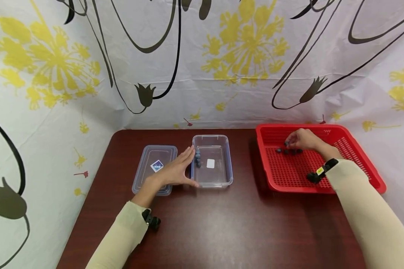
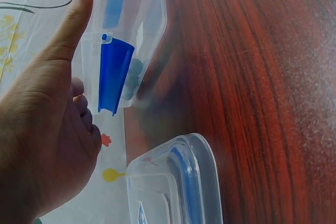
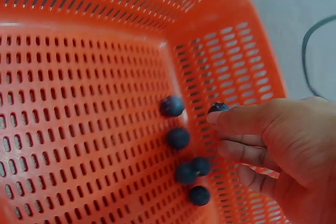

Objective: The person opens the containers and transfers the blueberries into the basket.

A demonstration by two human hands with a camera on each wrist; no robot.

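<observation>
Over the red basket [image 1: 318,185], my right hand [image 1: 302,139] pinches a blueberry [image 3: 218,107] between thumb and fingers. Several other blueberries [image 3: 178,138] lie on the basket floor below it. My left hand [image 1: 178,168] rests along the left side of a clear plastic container [image 1: 219,184], thumb at its near corner and fingers extended along its wall. Inside that container, a few blueberries [image 1: 198,157] line up against the left wall. A blue locking flap [image 2: 113,74] hangs on the container's side in the left wrist view.
A clear lid [image 1: 148,164] with a blue-and-white label lies left of the container, partly under my left forearm and hand. Everything stands on a dark red-brown table [image 1: 222,228]. A patterned white cloth [image 1: 195,101] rises behind the table's far edge.
</observation>
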